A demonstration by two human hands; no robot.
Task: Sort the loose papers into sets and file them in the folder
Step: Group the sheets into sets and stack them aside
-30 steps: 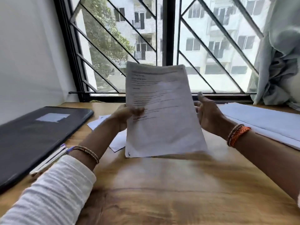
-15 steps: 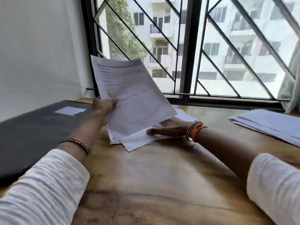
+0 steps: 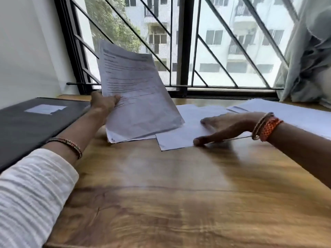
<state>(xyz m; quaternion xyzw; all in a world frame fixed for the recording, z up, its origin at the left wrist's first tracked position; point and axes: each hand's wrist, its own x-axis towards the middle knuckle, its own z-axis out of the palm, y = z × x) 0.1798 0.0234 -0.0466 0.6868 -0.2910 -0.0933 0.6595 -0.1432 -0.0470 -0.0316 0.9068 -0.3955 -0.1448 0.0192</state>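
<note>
Right hand (image 3: 231,127) has let go, now flat on loose sheets (image 3: 180,138) on the desk (image 3: 161,194). Left hand (image 3: 103,104) alone grips the printed set (image 3: 138,97), probably several pages. Sorting continues.

we note a wooden desk (image 3: 161,203) set against a barred window (image 3: 184,51), a pale curtain (image 3: 308,59) bunched at right, a white wall (image 3: 30,51) at left, apartment buildings (image 3: 232,42) outside.

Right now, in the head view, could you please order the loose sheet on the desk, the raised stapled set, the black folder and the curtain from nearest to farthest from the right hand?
1. Loose sheet: under the right hand, touching it.
2. Raised stapled set: just left, gripped by the left hand.
3. Curtain and black folder: far right and far left; too close to call.
</note>
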